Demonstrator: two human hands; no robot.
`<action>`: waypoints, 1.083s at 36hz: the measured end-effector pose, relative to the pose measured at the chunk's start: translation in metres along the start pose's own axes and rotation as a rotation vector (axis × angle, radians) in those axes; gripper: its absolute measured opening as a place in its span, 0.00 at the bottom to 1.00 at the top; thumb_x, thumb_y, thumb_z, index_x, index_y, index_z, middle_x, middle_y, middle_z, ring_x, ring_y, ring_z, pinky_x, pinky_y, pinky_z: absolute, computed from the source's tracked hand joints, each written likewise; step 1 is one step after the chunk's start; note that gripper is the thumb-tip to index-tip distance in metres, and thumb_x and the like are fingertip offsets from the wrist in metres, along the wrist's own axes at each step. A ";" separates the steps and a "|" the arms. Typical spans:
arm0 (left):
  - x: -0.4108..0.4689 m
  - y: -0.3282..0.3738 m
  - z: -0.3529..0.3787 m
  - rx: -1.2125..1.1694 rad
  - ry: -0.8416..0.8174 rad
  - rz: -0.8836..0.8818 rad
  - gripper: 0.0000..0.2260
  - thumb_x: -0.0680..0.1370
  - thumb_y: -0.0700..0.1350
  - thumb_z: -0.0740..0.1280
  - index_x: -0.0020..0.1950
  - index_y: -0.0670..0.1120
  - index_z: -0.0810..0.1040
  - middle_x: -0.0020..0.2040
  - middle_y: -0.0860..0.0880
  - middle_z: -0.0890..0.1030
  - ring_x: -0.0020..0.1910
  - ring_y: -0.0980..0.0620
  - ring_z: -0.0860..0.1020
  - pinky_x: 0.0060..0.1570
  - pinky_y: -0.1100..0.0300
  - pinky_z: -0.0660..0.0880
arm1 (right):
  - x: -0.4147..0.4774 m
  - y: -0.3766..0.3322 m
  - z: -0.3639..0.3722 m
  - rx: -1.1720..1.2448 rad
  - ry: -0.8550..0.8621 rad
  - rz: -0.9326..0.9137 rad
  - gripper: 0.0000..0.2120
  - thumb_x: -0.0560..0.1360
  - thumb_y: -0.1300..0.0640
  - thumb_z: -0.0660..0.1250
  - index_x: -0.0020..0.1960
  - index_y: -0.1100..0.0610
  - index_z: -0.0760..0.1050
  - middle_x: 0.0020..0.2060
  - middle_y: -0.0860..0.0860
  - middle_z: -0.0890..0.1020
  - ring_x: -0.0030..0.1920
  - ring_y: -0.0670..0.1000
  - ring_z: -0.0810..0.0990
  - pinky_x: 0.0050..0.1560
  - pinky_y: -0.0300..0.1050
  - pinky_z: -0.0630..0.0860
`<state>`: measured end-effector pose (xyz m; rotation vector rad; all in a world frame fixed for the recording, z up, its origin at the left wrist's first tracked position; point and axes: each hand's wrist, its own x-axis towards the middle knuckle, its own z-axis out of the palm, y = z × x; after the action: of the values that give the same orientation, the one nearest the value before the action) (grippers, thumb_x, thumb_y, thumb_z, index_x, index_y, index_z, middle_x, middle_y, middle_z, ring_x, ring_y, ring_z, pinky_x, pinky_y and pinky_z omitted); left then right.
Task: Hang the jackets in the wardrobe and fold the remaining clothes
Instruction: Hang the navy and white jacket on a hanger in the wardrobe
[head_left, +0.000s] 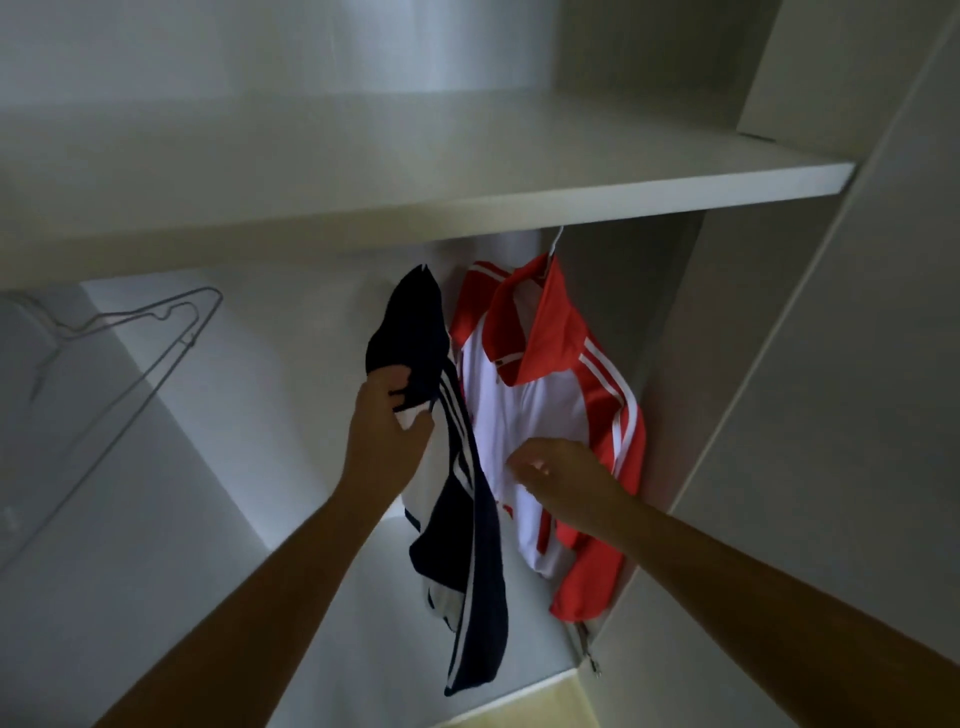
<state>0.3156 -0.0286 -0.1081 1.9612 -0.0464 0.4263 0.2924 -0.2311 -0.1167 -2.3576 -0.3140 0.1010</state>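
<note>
Head view: inside the wardrobe (779, 364), the left hand (387, 415) grips the navy jacket (467, 545) near its collar at centre. The red-and-white jacket (524, 405) hangs just at its 3 o'clock. The right hand (563, 480) has its fingers (522, 465) curled at that jacket's white front; I cannot tell whether they pinch the cloth. Bare wire hangers (156, 338) hang at 9 o'clock.

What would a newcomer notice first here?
The red-and-white striped track jacket hanging at the right of the white wardrobe, under the white shelf. Beside it, the left grip holds up a navy white-striped jacket; bare grey wire hangers hang far left.
</note>
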 end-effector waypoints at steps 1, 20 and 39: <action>-0.011 0.002 -0.001 0.009 -0.021 -0.034 0.18 0.75 0.33 0.68 0.63 0.42 0.70 0.55 0.50 0.75 0.52 0.55 0.75 0.52 0.64 0.71 | -0.007 -0.004 -0.001 0.013 0.010 0.000 0.11 0.79 0.63 0.60 0.48 0.66 0.80 0.44 0.59 0.83 0.47 0.56 0.80 0.49 0.40 0.73; -0.150 0.034 -0.021 -0.354 -0.456 -0.060 0.05 0.77 0.40 0.66 0.46 0.49 0.79 0.43 0.56 0.82 0.45 0.58 0.80 0.43 0.70 0.74 | -0.158 -0.086 0.022 0.643 0.587 0.293 0.14 0.79 0.66 0.60 0.44 0.52 0.80 0.37 0.49 0.84 0.38 0.49 0.83 0.39 0.37 0.77; -0.347 0.155 0.032 -0.546 -0.952 0.139 0.08 0.78 0.38 0.63 0.45 0.51 0.77 0.40 0.54 0.83 0.42 0.55 0.82 0.43 0.66 0.77 | -0.432 -0.090 0.017 0.825 1.169 0.527 0.12 0.80 0.66 0.58 0.47 0.58 0.80 0.39 0.53 0.84 0.40 0.50 0.83 0.43 0.43 0.79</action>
<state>-0.0345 -0.1786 -0.0931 1.4579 -0.8184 -0.4310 -0.1456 -0.2671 -0.0752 -1.3006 0.7723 -0.7306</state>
